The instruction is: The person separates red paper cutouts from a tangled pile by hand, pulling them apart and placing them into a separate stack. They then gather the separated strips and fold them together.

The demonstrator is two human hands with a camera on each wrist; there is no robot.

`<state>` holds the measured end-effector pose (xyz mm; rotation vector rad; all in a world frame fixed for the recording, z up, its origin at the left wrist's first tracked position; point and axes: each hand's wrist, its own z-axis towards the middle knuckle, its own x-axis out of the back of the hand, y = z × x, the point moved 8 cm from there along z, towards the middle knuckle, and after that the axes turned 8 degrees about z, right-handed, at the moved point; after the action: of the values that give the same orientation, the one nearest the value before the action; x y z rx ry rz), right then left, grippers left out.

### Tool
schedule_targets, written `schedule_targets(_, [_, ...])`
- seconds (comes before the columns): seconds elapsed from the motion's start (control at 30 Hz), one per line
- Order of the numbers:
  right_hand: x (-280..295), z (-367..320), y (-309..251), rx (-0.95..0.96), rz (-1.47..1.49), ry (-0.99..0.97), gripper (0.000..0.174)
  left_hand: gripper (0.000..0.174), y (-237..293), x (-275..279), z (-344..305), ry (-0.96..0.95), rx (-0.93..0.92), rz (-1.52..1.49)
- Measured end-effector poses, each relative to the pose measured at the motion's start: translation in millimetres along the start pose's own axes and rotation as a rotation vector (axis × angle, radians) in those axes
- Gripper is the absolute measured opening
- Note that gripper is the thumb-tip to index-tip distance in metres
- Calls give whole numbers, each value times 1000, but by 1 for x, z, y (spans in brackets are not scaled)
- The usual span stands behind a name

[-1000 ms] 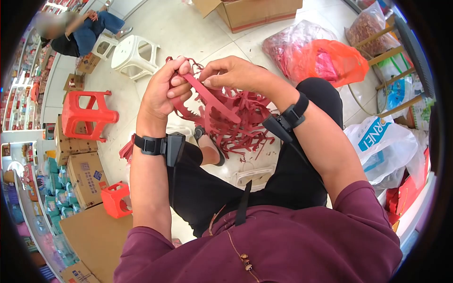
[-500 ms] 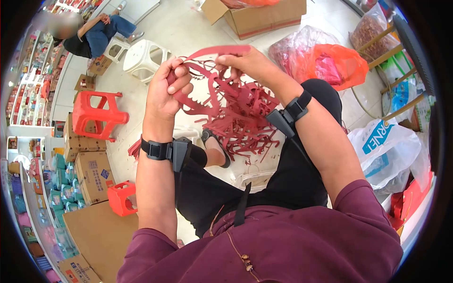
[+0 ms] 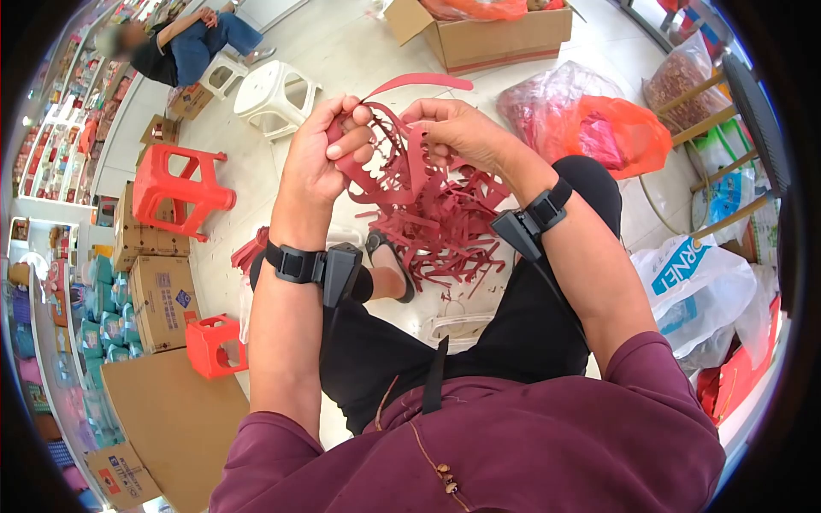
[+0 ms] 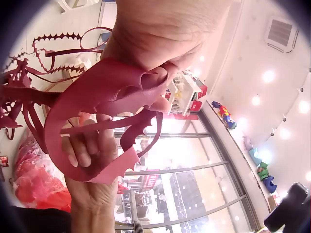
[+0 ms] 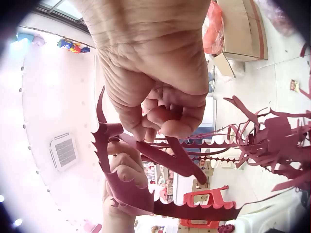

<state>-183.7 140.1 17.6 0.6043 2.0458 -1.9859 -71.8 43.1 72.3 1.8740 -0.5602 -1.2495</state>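
My left hand (image 3: 321, 158) grips a bunch of dark red strips of flat sheet material, its fingers curled round them. One smooth strip (image 3: 423, 80) sticks out over the top of that hand toward the right. A wide looped strip (image 4: 73, 111) with a scalloped edge hangs from the same hand in the left wrist view. To the right, my right hand (image 3: 462, 137) pinches a strip (image 5: 165, 158) between thumb and fingertips, seen close in the right wrist view. Below both hands, a tangled heap of red strips (image 3: 440, 231) lies between my legs.
White (image 3: 275, 96) and red stools (image 3: 181, 190) stand at the left, near stacked cartons (image 3: 162, 299) and shelves. A seated person (image 3: 201, 38) is at the far left. An open carton (image 3: 496, 43) stands ahead; an orange bag (image 3: 629, 137) and a chair (image 3: 744, 128) are at the right.
My right hand first lifted a strip up and stretched it across from the left hand. That hand then came lower, and a strip now points right, free above it. The view has shifted slightly.
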Motion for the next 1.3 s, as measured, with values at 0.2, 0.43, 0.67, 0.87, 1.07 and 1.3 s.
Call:
schedule_targets(0.2, [43, 2, 3, -40, -526, 240, 19, 21, 17, -13, -7, -60, 26, 37])
schedule_targets(0.43, [78, 18, 36, -140, -1162, 178, 31, 21, 55, -28, -16, -115, -3, 139])
schedule_targets(0.67, [60, 15, 14, -4, -909, 188, 42, 31, 70, -34, -21, -104, 31, 331])
schedule_targets(0.87, [18, 31, 31, 264, -882, 6, 55, 36, 61, -44, -21, -271, 102, 365])
schedule_targets(1.07, [9, 39, 54, -36, -834, -99, 43, 37, 69, -33, -31, -192, 79, 524])
schedule_targets(1.3, [30, 32, 39, -83, -588, 4, 31, 43, 88, 19, -36, 198, -162, 1193])
